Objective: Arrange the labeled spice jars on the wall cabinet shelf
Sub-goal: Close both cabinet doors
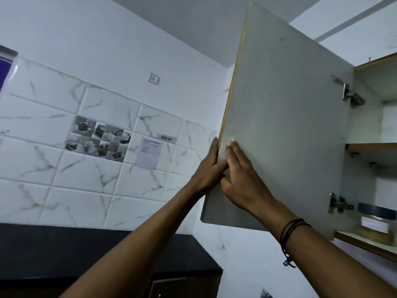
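Door (279,125) is being held at its free edge | left hand (209,168) wrapped round edge, right hand (242,179) pressed flat, fingers straight | jar (374,222) sitting on bottom shelf (365,241), near hinge side | risk: fingers being pinched if door is swung shut.

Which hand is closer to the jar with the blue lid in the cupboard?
The right hand. It lies flat on the inner face of the open cabinet door, the side facing the jar. The left hand grips the door's outer edge, farther away.
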